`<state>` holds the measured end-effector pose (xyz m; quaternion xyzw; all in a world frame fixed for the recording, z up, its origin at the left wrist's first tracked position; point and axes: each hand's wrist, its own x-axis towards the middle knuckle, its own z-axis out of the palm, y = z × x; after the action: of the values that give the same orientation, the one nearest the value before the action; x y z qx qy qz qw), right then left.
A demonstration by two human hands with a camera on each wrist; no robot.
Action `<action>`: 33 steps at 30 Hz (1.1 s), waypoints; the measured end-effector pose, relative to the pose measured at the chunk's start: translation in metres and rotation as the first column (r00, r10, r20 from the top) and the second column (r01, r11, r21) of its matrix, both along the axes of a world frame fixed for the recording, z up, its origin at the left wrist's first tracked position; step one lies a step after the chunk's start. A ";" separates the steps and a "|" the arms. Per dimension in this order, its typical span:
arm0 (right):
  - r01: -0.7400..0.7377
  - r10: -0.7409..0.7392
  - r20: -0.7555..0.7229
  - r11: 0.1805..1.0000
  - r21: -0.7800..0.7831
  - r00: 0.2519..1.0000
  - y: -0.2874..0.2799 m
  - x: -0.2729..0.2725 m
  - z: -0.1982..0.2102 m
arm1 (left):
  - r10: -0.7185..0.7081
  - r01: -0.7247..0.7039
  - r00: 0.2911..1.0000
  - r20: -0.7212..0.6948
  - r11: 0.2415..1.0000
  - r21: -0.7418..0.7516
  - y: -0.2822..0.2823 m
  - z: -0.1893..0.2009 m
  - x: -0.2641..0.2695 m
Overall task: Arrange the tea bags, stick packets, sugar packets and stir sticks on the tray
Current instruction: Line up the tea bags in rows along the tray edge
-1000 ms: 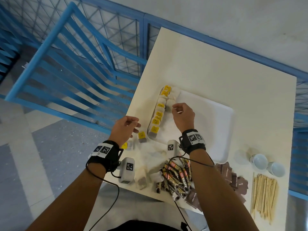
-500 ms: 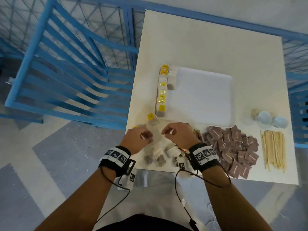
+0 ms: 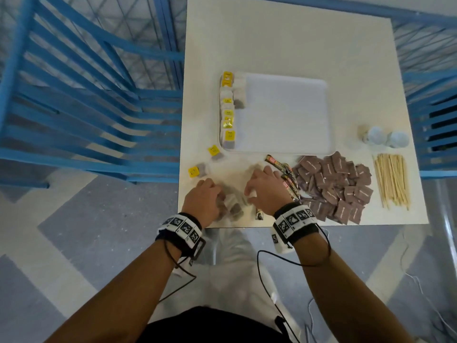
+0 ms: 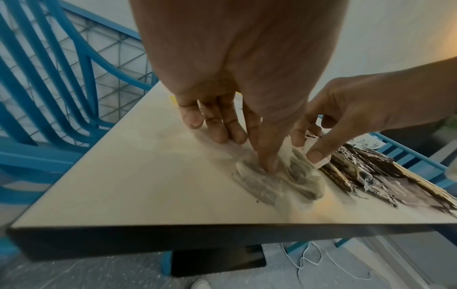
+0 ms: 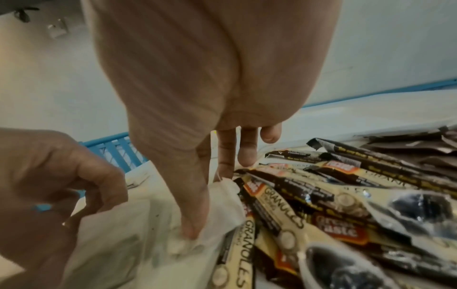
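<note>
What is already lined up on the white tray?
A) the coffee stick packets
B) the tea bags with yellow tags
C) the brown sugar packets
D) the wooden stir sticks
B: a row of tea bags with yellow tags lies along the left edge of the tray, while the stir sticks, brown sugar packets and stick packets all lie on the table in front of it.

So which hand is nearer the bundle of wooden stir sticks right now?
Right. The right hand is on the loose tea bags beside the stick packets, with the brown sugar packets between it and the bundle of wooden stir sticks. The left hand is farther away, by the table's left side.
</note>
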<state>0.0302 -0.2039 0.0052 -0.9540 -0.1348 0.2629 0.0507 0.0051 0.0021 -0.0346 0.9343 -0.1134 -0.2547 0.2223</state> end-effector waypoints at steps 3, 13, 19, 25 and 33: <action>0.082 -0.083 0.016 0.993 0.088 0.996 0.001 0.003 -0.002 | 0.021 -0.021 1.000 0.010 1.000 -0.020 0.000 -0.001 -0.001; 0.348 -0.390 -0.008 0.813 0.468 0.921 0.003 0.010 -0.004 | 0.458 -0.481 0.875 -0.154 0.799 -0.361 0.006 0.011 0.015; 0.430 -0.481 -0.085 0.674 0.601 0.873 0.007 0.018 -0.005 | 0.486 -0.514 0.857 -0.172 0.786 -0.344 0.005 0.016 0.026; 0.441 -0.389 -0.227 0.650 0.619 0.893 0.007 0.031 -0.003 | 0.524 -0.586 0.810 -0.262 0.727 -0.358 -0.002 0.018 0.037; 0.385 -0.303 -0.238 0.739 0.553 0.923 0.009 0.056 -0.008 | 0.522 -0.692 0.720 -0.457 0.591 -0.415 -0.008 0.013 0.053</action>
<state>0.0865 -0.1945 -0.0023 -0.8792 -0.0271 0.2565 0.4007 0.0582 -0.0061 -0.0218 0.7594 0.1802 -0.2499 0.5731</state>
